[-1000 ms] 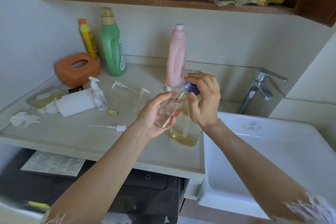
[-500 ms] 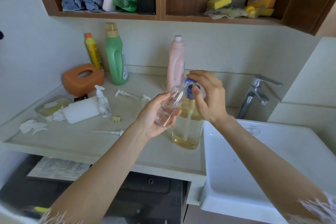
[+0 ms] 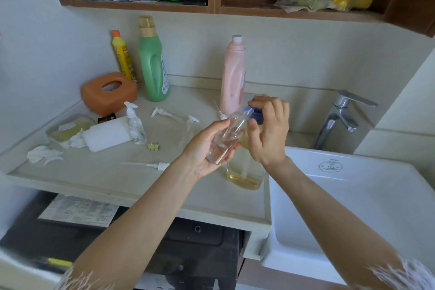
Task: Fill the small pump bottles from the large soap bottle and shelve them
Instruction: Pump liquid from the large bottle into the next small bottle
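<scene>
— Left hand (image 3: 207, 148)?
— Cradling the small clear bottle (image 3: 227, 136) above the counter (image 3: 106, 179), fingers curling round its lower body, neck tilting up and to the right. Holding a little clear liquid at the bottom.

— Right hand (image 3: 268, 129)?
— Hovering at the bottle's mouth, fingers curling over the blue pump head (image 3: 255, 114) of the large soap bottle (image 3: 244, 172), thumb lying just beside the small bottle's neck. Hard to tell whether pressing the pump or only touching it.

— Large soap bottle?
— Standing upright on the counter near its right edge, just beside the sink (image 3: 353, 207), showing yellowish soap low in its base, partly hiding behind both hands.

— Elsewhere on the counter?
— Another small pump bottle (image 3: 135, 125) standing upright beside a white roll (image 3: 107, 134); loose pump tops (image 3: 164, 113) lying apart, one (image 3: 155, 165) close to the left forearm. Pink bottle (image 3: 233, 77), green bottle (image 3: 153, 63) and yellow bottle (image 3: 122, 56) standing along the back wall, an orange tissue holder (image 3: 109, 92) lying near them.

— Shelf (image 3: 211, 8)?
— Running above, carrying cloths and sponges.
</scene>
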Demonstrator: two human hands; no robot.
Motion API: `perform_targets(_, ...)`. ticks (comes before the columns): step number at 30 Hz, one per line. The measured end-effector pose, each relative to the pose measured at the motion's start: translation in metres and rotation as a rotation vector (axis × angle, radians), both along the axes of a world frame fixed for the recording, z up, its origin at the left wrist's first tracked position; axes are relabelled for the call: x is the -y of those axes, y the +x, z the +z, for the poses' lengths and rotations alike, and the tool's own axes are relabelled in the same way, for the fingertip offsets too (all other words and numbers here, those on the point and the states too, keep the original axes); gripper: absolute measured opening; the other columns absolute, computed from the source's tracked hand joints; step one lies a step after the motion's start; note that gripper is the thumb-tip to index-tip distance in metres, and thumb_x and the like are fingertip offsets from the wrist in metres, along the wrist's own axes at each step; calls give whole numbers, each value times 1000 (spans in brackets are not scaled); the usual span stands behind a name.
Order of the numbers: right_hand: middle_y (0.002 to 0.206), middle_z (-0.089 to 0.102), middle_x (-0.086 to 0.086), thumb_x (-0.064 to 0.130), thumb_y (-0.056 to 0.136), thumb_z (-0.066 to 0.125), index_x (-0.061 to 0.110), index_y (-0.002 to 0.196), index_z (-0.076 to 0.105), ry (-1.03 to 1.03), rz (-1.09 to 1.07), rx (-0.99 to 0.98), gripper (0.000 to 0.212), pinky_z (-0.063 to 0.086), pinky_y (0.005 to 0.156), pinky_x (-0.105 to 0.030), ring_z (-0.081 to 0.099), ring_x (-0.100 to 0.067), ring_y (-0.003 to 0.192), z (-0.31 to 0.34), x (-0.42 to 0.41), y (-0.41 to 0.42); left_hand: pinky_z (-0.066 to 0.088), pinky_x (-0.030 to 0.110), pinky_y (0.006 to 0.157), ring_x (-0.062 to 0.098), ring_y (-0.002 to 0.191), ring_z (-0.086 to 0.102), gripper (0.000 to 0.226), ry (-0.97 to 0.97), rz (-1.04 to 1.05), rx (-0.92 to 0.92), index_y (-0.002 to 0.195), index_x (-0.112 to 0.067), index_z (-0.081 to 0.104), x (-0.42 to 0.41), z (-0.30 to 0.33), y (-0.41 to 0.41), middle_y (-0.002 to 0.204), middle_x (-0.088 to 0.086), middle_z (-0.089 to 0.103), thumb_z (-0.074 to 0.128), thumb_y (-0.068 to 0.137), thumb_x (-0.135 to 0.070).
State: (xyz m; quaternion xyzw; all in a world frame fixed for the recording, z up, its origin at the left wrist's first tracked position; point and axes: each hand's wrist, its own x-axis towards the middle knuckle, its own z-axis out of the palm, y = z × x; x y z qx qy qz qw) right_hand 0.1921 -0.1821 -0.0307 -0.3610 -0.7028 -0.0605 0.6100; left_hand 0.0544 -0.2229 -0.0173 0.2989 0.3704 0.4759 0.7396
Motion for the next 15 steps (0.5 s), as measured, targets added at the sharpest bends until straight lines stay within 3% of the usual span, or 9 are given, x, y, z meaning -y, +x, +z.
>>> perform_targets(3,92,62,-11,27,85,39,0,89,64,-47,-21,3,36,42,72,-47,51,-33,84,3,2,-1,49,17,46,13,57,64,24,-14,9,7,87,-19,74,0,-2,0,86,-1,72,68,68,-33)
perform_targets(7,93,61,-11,24,85,39,-1,92,64,-50,18,45,36,36,79,-31,45,-23,87,10,8,3,50,18,47,13,59,65,23,11,8,16,86,-18,75,3,0,0,83,0,72,69,69,-33)
perform_targets(11,101,62,-10,26,90,38,1,98,66,-56,52,120,38,31,86,-18,50,-22,93,27,8,14,52,19,50,13,63,66,23,59,-4,25,80,-18,78,3,5,0,87,3,73,70,70,-36)
perform_targets(15,108,63,-12,24,92,39,1,102,68,-49,97,148,38,39,92,-25,58,-28,101,30,7,24,52,19,50,13,63,66,24,93,-6,-8,79,-20,80,2,7,2,89,3,74,70,69,-39)
